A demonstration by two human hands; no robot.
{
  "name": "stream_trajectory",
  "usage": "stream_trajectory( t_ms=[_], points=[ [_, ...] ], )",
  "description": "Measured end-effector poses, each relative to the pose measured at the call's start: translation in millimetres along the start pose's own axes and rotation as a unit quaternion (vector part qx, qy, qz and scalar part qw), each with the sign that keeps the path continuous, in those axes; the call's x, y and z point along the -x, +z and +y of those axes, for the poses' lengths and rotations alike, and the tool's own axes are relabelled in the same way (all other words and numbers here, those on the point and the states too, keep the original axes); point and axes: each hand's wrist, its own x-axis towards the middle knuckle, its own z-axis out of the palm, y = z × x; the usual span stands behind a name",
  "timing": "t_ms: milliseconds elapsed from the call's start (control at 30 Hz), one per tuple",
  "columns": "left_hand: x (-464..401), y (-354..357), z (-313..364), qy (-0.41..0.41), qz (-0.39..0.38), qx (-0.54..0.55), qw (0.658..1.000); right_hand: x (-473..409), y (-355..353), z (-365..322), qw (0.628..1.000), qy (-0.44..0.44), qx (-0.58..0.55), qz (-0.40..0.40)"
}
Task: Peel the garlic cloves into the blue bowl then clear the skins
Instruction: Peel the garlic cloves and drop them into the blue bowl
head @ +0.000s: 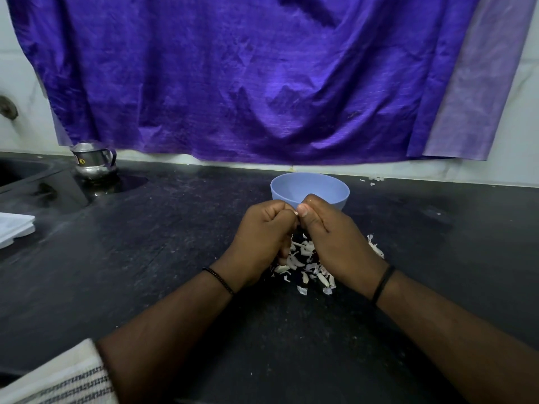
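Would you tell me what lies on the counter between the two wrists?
In the head view, a heap of garlic skins lies on the black counter there.

blue bowl (pixel 310 188) just ahead | skins (pixel 306 266) beneath | steel pot (pixel 94 161) far left

- I have 1 view only, from the wide-angle camera on my head, so no 2nd view overlaps it.
- It looks forward and down over my forearms at the black stone counter (pixel 175 258), near enough that my left hand (pixel 262 234) and right hand (pixel 335 237) sit mid-frame.
- It faces the wall, where the purple hanging cloth (pixel 248 77) fills the upper half.
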Motion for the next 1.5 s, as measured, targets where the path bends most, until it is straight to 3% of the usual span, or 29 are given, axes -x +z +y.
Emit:
stream_trajectory(
  t_ms=[267, 633, 867, 1233, 1500],
  points=[
    [-8, -2, 0, -0.010, 0.004, 0.006, 1.000, -3, -8, 2, 0.983, 0.099, -0.152, -0.035],
    [-11, -5, -15, 0.058, -0.007, -0.192, 0.980, -10, -21, 8, 0.974, 0.113, -0.195, -0.037],
    [-14, -7, -14, 0.090, 0.010, -0.223, 0.970, -11, -26, 11, 0.968, 0.101, -0.228, -0.030],
    [-11, -6, -9, 0.161, 0.067, -0.124, 0.977, -12, -30, 12, 0.952, 0.114, -0.284, 0.001],
    [-8, -5, -1, 0.127, 0.060, -0.072, 0.987, -13, -31, 12, 0.950, 0.125, -0.287, 0.004]
  ],
)
